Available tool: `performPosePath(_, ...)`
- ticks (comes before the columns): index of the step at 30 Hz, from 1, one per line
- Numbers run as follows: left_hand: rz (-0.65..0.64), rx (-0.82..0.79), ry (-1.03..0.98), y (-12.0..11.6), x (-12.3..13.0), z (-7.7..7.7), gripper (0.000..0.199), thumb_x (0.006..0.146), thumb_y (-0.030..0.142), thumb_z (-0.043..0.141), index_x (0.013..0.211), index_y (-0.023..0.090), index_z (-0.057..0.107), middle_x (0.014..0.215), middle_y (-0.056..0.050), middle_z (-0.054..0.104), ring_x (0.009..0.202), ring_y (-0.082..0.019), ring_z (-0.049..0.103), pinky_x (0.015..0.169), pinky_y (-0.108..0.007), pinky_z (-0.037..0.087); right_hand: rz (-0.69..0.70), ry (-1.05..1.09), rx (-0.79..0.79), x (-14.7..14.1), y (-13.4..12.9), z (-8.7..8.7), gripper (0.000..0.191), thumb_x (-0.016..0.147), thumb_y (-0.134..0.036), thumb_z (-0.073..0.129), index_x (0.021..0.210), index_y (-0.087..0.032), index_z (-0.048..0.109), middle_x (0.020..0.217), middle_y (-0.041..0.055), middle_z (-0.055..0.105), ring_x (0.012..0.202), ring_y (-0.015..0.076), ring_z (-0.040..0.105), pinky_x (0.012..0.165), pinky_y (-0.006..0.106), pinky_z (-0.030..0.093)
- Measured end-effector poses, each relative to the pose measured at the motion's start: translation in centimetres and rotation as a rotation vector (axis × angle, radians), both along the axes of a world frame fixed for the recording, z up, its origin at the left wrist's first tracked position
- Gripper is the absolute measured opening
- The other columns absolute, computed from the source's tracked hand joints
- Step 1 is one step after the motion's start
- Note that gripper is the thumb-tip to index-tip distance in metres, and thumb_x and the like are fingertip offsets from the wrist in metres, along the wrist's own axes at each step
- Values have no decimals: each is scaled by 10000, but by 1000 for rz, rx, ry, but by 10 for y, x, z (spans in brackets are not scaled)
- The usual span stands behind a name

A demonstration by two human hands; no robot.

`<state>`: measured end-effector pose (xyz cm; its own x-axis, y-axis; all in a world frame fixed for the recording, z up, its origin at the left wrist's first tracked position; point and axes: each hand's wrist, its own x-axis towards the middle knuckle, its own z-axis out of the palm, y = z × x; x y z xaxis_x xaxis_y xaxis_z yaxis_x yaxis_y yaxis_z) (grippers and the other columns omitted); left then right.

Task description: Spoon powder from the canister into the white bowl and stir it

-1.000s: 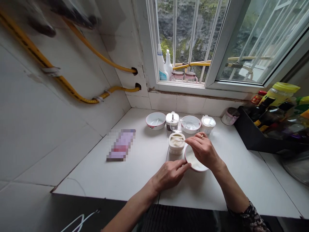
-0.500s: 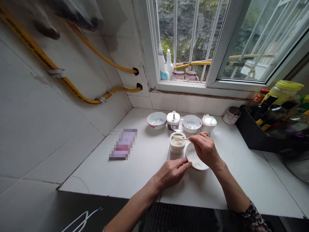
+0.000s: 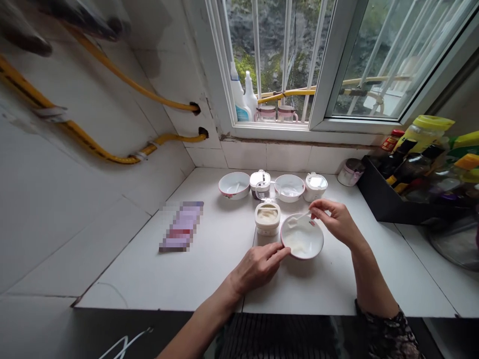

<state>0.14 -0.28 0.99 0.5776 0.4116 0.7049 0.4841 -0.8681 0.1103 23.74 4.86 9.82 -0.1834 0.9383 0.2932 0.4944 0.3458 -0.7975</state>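
Observation:
A white bowl (image 3: pixel 313 245) with a pink rim stands on the counter with some pale powder in its bottom. My left hand (image 3: pixel 262 264) pinches its left rim between thumb and fingers. My right hand (image 3: pixel 334 219) holds a small white spoon (image 3: pixel 298 218) by the handle, its head over the far left part of the bowl. Just left of the bowl stands an open square jar (image 3: pixel 267 228) with pale powder inside, its clear lid tipped back. Neither hand touches the jar.
Behind are a bowl with a spoon (image 3: pixel 234 186), a lidded jar (image 3: pixel 260 183), another bowl (image 3: pixel 289 188) and a white jar (image 3: pixel 315 188). A blurred purple packet (image 3: pixel 182 227) lies left. At right stands a black box (image 3: pixel 392 204) of bottles, beside a pink-handled jar (image 3: pixel 350 172).
My right hand has moved right with the spoon, from inside the open jar to over the bowl. My left hand still grips the bowl's rim. The view has shifted slightly.

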Motion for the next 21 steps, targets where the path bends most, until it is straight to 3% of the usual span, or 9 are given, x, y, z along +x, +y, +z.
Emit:
performPosePath(4, 3, -17, 6, 0, -1, -1, 351, 924, 55, 392, 1229, 140, 543, 1027, -104, 689, 853, -154, 695, 647, -236, 601, 0, -173, -48, 12, 1, -11, 175, 859, -243, 524, 769, -196, 667, 644, 8, 685, 636, 160, 626, 603, 275, 454)
performPosePath(8, -8, -22, 9, 0, -1, -1, 340, 926, 54, 400, 1226, 130, 543, 1036, -113, 687, 860, -167, 694, 632, -248, 600, 1, -230, -2, 0, 0, -21, 204, 844, -220, 509, 719, -201, 668, 599, 0, 662, 569, 150, 589, 573, 272, 428)
performPosePath(21, -9, -12, 23, 0, -2, -3, 342, 924, 43, 398, 1223, 125, 542, 1033, -115, 691, 877, -173, 694, 653, -251, 601, -24, -71, -171, -15, -5, -26, 191, 774, -233, 543, 677, -194, 702, 621, 13, 710, 606, 158, 624, 593, 265, 437)
